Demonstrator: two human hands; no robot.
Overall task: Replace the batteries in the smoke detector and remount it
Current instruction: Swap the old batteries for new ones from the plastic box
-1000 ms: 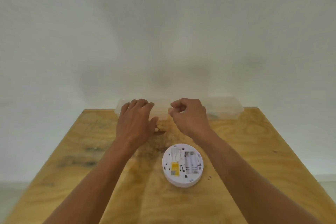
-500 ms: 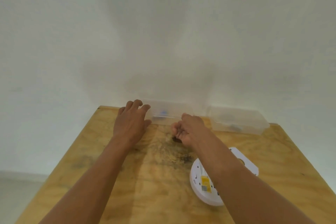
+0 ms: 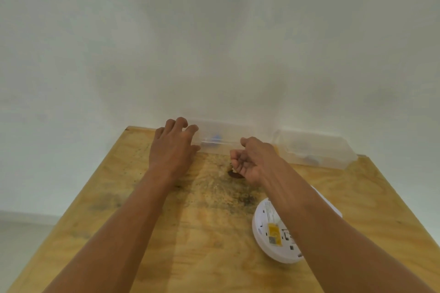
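The white round smoke detector (image 3: 269, 233) lies back-side up on the wooden table (image 3: 142, 197), at the right, with a yellow label showing. My right forearm crosses over it and hides its right half. A white plate edge (image 3: 333, 209) shows just behind that forearm. My right hand (image 3: 254, 162) hovers over the table's middle with its fingers curled in; what it holds, if anything, is hidden. My left hand (image 3: 173, 147) has its fingers spread, with the fingertips on the left end of a clear plastic box (image 3: 221, 143) that holds something blue.
A second clear plastic box (image 3: 316, 150) stands at the back right against the white wall (image 3: 214, 43). A dark knot (image 3: 234, 175) marks the wood under my right hand. The table's left edge drops off to the floor (image 3: 23, 245).
The view has swung left, so the detector now sits at the right. My right hand has drawn back from the boxes toward the table's middle. My left hand stays on the left box.
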